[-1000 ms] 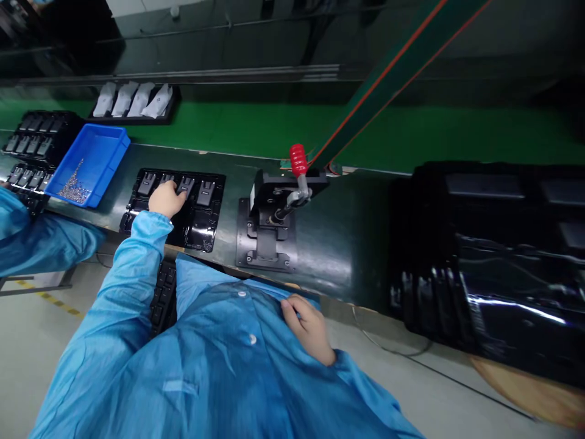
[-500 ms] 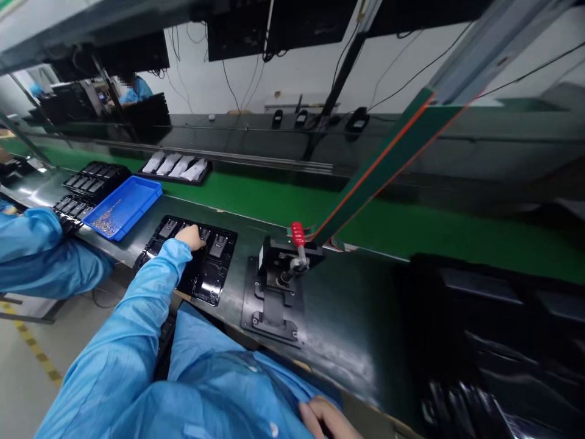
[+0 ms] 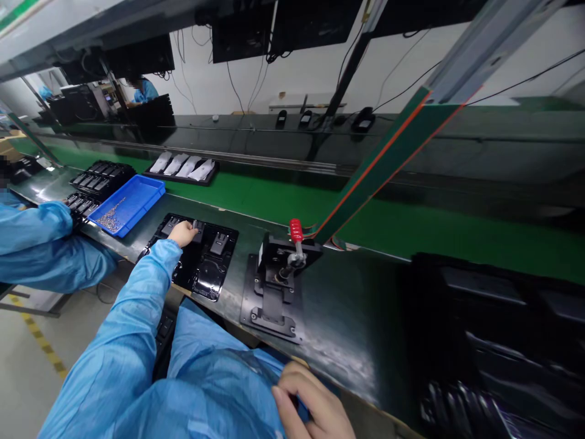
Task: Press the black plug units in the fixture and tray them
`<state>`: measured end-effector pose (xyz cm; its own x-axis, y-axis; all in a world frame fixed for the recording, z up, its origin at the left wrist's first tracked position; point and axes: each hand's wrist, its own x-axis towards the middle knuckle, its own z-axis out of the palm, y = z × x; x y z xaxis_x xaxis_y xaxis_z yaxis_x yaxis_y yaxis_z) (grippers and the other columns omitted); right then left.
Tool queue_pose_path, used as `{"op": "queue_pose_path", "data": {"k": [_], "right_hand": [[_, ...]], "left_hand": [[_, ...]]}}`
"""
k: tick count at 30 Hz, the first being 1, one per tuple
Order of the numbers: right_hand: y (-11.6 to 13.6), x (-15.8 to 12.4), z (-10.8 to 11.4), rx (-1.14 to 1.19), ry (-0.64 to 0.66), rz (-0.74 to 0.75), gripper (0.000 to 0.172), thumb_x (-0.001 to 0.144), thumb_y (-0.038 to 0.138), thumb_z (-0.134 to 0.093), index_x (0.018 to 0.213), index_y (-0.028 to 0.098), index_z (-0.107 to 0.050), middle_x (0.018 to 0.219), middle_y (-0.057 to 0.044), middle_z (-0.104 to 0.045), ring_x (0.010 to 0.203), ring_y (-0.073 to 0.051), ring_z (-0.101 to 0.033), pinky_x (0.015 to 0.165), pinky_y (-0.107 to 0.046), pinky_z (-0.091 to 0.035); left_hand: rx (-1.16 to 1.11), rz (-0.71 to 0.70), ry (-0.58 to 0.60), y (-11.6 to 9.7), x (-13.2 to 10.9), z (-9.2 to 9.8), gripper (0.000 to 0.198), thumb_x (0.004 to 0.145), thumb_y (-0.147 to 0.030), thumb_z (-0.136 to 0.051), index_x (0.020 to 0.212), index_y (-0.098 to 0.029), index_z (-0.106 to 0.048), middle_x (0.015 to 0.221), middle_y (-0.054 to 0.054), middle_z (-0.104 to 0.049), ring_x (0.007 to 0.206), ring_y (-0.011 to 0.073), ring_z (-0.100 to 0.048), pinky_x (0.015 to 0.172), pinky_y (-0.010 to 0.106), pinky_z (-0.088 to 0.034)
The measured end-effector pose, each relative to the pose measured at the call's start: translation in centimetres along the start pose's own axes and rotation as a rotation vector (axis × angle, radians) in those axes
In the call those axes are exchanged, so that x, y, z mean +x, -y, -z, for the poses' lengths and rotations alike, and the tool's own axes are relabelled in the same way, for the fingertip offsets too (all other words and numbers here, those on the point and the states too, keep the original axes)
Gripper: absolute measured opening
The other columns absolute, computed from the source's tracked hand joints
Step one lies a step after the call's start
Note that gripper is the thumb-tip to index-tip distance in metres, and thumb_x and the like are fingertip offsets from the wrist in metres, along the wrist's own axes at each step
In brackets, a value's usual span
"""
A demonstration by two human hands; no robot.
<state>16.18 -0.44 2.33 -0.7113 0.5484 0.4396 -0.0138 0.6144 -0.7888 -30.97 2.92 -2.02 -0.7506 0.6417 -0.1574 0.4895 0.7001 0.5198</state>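
My left hand (image 3: pixel 183 234) reaches into a black plastic tray (image 3: pixel 186 279) on the bench. Its fingers are closed at the left edge of a dark grey rectangular block (image 3: pixel 198 232), in a pinch. Another grey block (image 3: pixel 219 244) lies to the right in the same tray, and one more (image 3: pixel 170 225) to the left. My right hand (image 3: pixel 315 403) is low in front of my body, beside the bench edge, with curled fingers. Whether it holds anything is hidden. Between my hands stands a black fixture (image 3: pixel 274 305) with a red-handled toggle clamp (image 3: pixel 296 231).
A blue bin (image 3: pixel 128 207) with small metal pieces stands left of the tray. Behind it are stacked black trays (image 3: pixel 100 177) and a tray of white packets (image 3: pixel 183 166). A co-worker's sleeve (image 3: pixel 36 228) is at far left. Black trays (image 3: pixel 484 341) fill the right; a slanted post (image 3: pixel 370 171) rises behind the fixture.
My left hand has shifted slightly left and up within the tray, and more of the block beside its fingers shows. My right hand has risen further into view.
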Motion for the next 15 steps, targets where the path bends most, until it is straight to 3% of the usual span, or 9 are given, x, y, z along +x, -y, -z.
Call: {"op": "queue_pose_path", "data": {"k": [4, 7, 11, 15], "right_hand": [[-0.1, 1.6, -0.3, -0.055, 0.059, -0.02, 0.017, 0.103, 0.025, -0.06, 0.086, 0.026, -0.061, 0.079, -0.003, -0.066, 0.067, -0.02, -0.067, 0.059, -0.031, -0.059], [-1.2, 3.3, -0.8, -0.135, 0.096, 0.005, 0.004, 0.102, 0.025, -0.063, 0.101, 0.023, -0.066, 0.099, -0.009, -0.072, 0.09, -0.025, -0.072, 0.078, -0.039, -0.064], [-2.9, 5.5, -1.9, -0.241, 0.137, 0.06, 0.02, 0.1, 0.023, -0.066, 0.119, 0.019, -0.065, 0.116, -0.015, -0.073, 0.109, -0.031, -0.07, 0.094, -0.05, -0.064], [-4.5, 5.7, -2.9, -0.301, 0.162, 0.062, 0.036, 0.1, 0.025, -0.068, 0.134, 0.016, -0.062, 0.13, -0.018, -0.072, 0.119, -0.034, -0.067, 0.103, -0.055, -0.061]], "left_hand": [[-0.232, 0.005, 0.031, 0.1, -4.7, 0.3, 0.034, 0.099, -0.046, -0.06, 0.077, -0.025, -0.046, 0.058, -0.005, -0.048, 0.055, 0.0137, -0.051, 0.058, 0.026, -0.04], [-0.372, -0.005, 0.101, -0.7, -9.5, 0.3, 0.033, 0.098, -0.051, -0.058, 0.082, -0.025, -0.047, 0.057, -0.006, -0.048, 0.051, 0.0123, -0.048, 0.055, 0.024, -0.039], [-0.621, -0.045, 0.223, -2.7, -15.7, 0.1, 0.032, 0.091, -0.053, -0.068, 0.088, -0.024, -0.054, 0.059, -0.006, -0.051, 0.05, 0.0114, -0.048, 0.052, 0.023, -0.036], [-0.75, -0.054, 0.292, -4.7, -20.2, -1.3, 0.034, 0.087, -0.053, -0.073, 0.086, -0.025, -0.054, 0.059, -0.007, -0.051, 0.05, 0.0109, -0.046, 0.05, 0.023, -0.034]]}}
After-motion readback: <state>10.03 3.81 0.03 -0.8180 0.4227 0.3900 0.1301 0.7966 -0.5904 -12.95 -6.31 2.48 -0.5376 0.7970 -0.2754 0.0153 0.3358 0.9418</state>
